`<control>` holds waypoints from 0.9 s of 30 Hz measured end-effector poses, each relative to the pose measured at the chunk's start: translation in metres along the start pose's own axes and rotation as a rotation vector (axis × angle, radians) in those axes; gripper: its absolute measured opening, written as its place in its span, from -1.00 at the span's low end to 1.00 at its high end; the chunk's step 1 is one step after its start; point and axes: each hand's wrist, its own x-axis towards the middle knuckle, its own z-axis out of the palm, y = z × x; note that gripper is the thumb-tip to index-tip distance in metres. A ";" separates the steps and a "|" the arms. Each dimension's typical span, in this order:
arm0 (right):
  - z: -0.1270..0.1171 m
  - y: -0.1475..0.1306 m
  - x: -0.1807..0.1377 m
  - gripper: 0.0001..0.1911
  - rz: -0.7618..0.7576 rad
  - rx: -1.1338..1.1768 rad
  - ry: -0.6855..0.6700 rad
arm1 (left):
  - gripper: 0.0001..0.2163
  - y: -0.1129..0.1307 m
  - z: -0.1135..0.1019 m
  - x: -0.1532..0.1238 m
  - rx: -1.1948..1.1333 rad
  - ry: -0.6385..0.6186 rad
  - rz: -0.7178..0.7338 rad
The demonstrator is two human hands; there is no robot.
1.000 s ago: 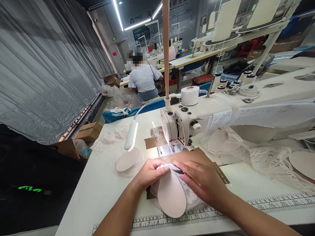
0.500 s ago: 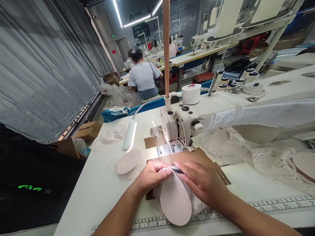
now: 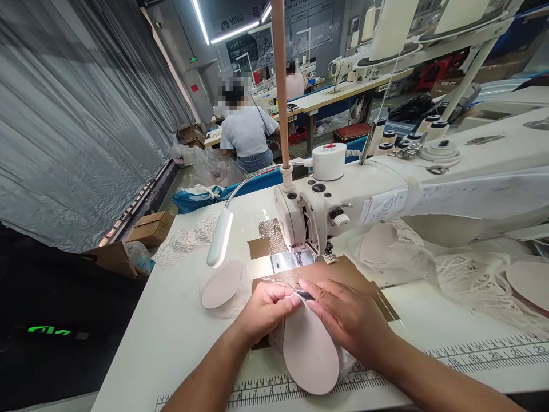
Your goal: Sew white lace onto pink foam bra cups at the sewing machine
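My left hand point(image 3: 271, 306) pinches the narrow upper tip of a pale pink, teardrop-shaped fabric pad point(image 3: 311, 355). Sheer white mesh spreads from under the pad on both sides. In my right hand point(image 3: 347, 312) lies a small dark metal tool that looks like thread snips point(image 3: 303, 294), mostly covered by the fingers. Its end meets the edge of the fabric at my left fingertips. Both hands are close together, just in front of the sewing machine's needle area point(image 3: 300, 252).
A white sewing machine point(image 3: 369, 189) stands ahead, with a lit lamp point(image 3: 220, 237) at its left. Another pad point(image 3: 222, 285) lies left; lace and pads point(image 3: 476, 274) lie right. A printed ruler point(image 3: 493, 353) runs along the front edge. Another person point(image 3: 249, 131) sits beyond.
The view has shifted slightly. The pad's rounded lower end has swung a little to the right. Both hands keep their hold at its tip.
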 end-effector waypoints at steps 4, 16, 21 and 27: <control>0.002 0.002 -0.001 -0.70 -0.016 0.004 -0.021 | -0.69 0.000 0.001 0.002 0.025 -0.017 0.020; -0.009 0.016 -0.006 -0.68 0.125 0.152 -0.088 | -0.65 0.003 -0.006 0.001 0.047 -0.028 -0.002; -0.006 0.013 -0.009 -0.69 0.039 0.157 -0.086 | -0.67 0.001 -0.007 0.000 -0.002 -0.024 0.000; -0.003 0.011 -0.007 -0.69 -0.028 0.111 -0.050 | -0.71 0.003 -0.005 0.001 -0.021 -0.052 0.017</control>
